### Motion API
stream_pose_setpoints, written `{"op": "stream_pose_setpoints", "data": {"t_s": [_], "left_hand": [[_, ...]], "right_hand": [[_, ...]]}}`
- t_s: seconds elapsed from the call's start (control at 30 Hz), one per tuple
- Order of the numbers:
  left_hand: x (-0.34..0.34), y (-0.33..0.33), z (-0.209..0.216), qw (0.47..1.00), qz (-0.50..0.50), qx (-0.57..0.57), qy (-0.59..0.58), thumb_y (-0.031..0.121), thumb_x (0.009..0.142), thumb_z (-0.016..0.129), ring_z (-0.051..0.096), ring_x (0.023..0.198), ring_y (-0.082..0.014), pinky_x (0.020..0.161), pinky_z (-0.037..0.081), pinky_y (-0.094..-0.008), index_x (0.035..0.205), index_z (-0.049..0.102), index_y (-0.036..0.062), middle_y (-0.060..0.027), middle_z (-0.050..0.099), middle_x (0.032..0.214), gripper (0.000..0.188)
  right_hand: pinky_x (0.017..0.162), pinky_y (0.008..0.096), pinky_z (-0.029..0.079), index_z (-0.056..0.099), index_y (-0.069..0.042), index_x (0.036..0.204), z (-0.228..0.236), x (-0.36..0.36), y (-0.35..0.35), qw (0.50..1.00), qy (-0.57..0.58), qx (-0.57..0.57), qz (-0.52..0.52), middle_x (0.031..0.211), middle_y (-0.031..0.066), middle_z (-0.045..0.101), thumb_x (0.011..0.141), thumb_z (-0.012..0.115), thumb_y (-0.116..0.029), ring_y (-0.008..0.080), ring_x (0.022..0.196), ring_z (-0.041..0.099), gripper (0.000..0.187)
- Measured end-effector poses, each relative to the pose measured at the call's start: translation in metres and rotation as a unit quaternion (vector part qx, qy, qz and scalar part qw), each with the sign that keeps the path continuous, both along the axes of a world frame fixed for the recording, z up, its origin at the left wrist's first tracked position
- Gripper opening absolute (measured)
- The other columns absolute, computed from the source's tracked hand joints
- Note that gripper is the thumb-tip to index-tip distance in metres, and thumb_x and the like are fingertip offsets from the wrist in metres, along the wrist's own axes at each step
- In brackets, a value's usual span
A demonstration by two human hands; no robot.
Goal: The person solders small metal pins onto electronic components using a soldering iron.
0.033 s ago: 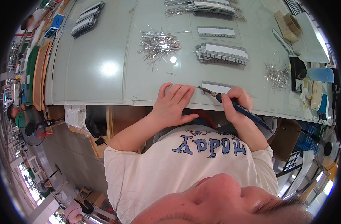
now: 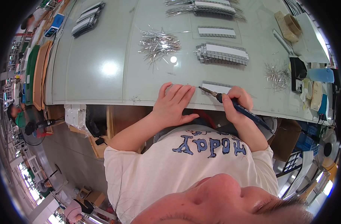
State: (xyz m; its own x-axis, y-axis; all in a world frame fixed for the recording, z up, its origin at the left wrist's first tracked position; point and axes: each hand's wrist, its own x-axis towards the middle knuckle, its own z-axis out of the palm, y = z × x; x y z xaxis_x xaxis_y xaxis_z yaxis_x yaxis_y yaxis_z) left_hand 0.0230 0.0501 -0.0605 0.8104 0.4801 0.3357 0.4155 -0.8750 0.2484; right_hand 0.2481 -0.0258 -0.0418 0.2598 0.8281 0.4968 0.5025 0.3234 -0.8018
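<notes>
My right hand (image 2: pixel 236 102) is closed around the dark blue handle of a soldering iron (image 2: pixel 254 118). The iron's tip points left and sits just off the fingertips of my left hand (image 2: pixel 175 102). That hand lies at the table's front edge with its fingers stretched out and its thumb apart. A thin wire seems to run along its fingertips; whether they press on it is hard to see. Behind the iron lies a grey segmented strip with a white face (image 2: pixel 217 87), partly covered by the iron and my right hand.
A pile of thin metal wires (image 2: pixel 159 45) lies mid-table, with a smaller wire pile (image 2: pixel 277 75) at the right. Stacked grey-white strips (image 2: pixel 222 53) stand beyond the iron; another stack (image 2: pixel 87 20) is far left. A black holder (image 2: pixel 298 74) and a tape roll (image 2: pixel 292 24) stand right.
</notes>
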Motion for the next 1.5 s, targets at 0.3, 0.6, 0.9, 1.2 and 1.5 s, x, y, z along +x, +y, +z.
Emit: {"op": "stream_pose_setpoints", "data": {"t_s": [0.3, 0.6, 0.9, 1.2, 1.5], "left_hand": [[-0.011, -0.005, 0.005, 0.999, 0.027, -0.029, 0.010, 0.056, 0.074, 0.065, 0.046, 0.115, -0.0245, 0.104, 0.027, -0.0485, 0.128, 0.051, 0.0049, -0.0082, 0.051, 0.123, 0.076], [-0.010, -0.013, -0.006, 0.996, 0.011, 0.036, -0.078, 0.052, 0.072, 0.067, 0.047, 0.112, -0.0240, 0.103, 0.029, -0.0481, 0.124, 0.053, 0.0021, -0.0086, 0.051, 0.118, 0.074], [-0.012, -0.011, -0.001, 0.996, 0.011, 0.044, -0.074, 0.052, 0.073, 0.067, 0.046, 0.113, -0.0242, 0.103, 0.030, -0.0483, 0.124, 0.052, 0.0018, -0.0083, 0.051, 0.119, 0.073], [-0.012, -0.016, -0.001, 0.996, 0.009, 0.042, -0.076, 0.052, 0.074, 0.065, 0.044, 0.114, -0.0260, 0.104, 0.028, -0.0496, 0.122, 0.052, -0.0005, -0.0099, 0.050, 0.117, 0.072], [-0.010, -0.016, 0.001, 0.994, 0.014, 0.057, -0.087, 0.050, 0.072, 0.069, 0.045, 0.111, -0.0255, 0.101, 0.031, -0.0470, 0.121, 0.053, 0.0024, -0.0087, 0.051, 0.114, 0.070]], "right_hand": [[0.053, 0.0339, 0.039, 0.049, -0.008, 0.075, -0.013, 0.010, -0.005, 0.999, -0.021, -0.027, 0.031, 0.065, 0.0086, 0.051, 0.076, 0.066, -0.004, 0.0246, 0.056, 0.048, 0.018], [0.058, 0.0294, 0.036, 0.043, -0.006, 0.075, -0.024, 0.008, -0.015, 0.997, 0.059, -0.016, 0.055, 0.070, 0.0046, 0.046, 0.082, 0.057, 0.002, 0.0137, 0.063, 0.043, 0.018], [0.060, 0.0278, 0.035, 0.042, -0.004, 0.075, -0.016, 0.002, -0.015, 0.998, -0.024, -0.008, 0.057, 0.070, 0.0041, 0.043, 0.083, 0.058, 0.004, 0.0132, 0.063, 0.040, 0.019], [0.055, 0.0294, 0.035, 0.042, -0.006, 0.073, -0.021, 0.001, -0.015, 0.999, -0.029, 0.007, 0.037, 0.064, 0.0038, 0.043, 0.080, 0.060, 0.002, 0.0143, 0.057, 0.040, 0.020], [0.056, 0.0314, 0.038, 0.043, -0.006, 0.073, -0.023, 0.000, -0.018, 0.998, -0.056, 0.012, 0.006, 0.066, 0.0043, 0.045, 0.079, 0.060, 0.000, 0.0138, 0.059, 0.043, 0.020]]}}
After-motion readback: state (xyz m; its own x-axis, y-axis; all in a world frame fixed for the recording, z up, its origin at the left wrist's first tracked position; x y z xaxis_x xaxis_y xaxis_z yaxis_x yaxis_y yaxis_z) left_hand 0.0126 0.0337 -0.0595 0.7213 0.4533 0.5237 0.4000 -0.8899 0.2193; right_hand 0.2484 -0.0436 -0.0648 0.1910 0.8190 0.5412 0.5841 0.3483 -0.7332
